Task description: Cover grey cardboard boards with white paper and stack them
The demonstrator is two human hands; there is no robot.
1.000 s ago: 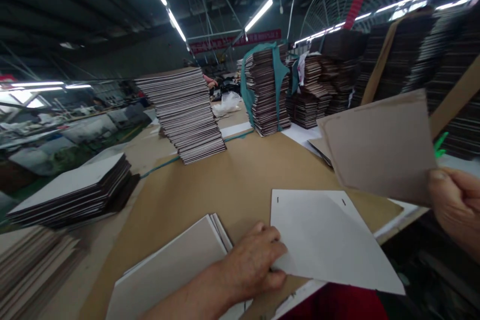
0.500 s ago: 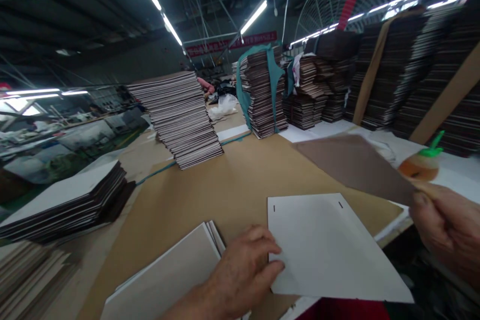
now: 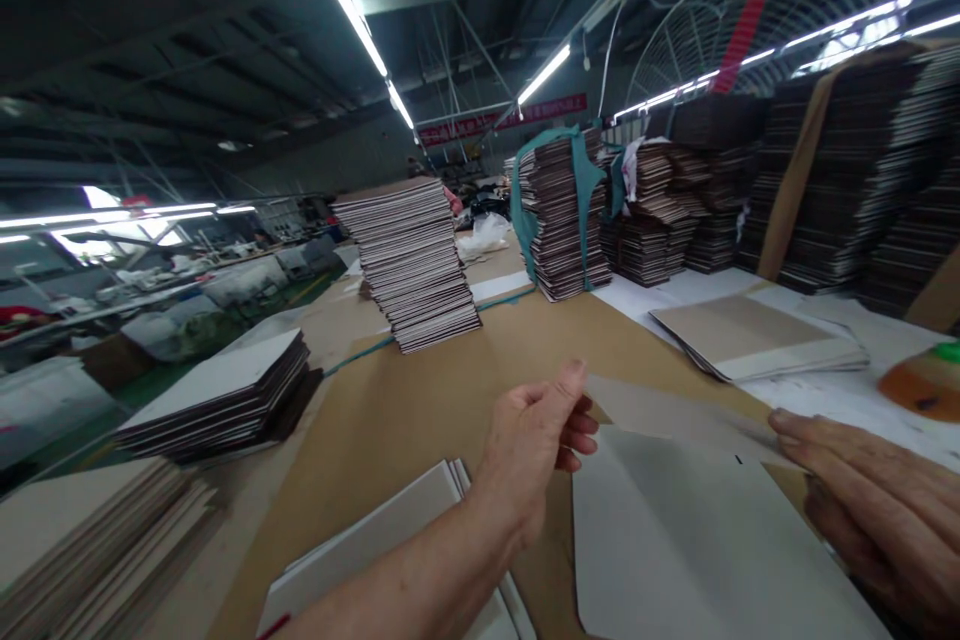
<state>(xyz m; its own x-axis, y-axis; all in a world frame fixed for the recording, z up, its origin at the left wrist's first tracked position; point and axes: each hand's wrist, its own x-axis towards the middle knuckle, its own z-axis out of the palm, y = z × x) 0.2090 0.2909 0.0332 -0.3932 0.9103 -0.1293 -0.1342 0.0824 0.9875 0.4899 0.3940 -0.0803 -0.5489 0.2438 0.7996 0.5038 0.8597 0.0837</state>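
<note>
My left hand is raised over the brown paper-covered table, its thumb and curled fingers pinching the left edge of a thin grey-brown card. My right hand holds the same card's right end, thumb laid along the top. The card hovers low and nearly flat over a white sheet that lies at the table's near edge. A fanned pile of pale sheets rests under my left forearm.
A low pile of cards and an orange bottle with a green cap sit at the right. Tall card stacks, one strapped in teal, stand behind. Low stacks lie at the left.
My right hand brought the grey-brown card down from the upper right to just over the white sheet. My left hand lifted off the white sheet and took the card's left edge.
</note>
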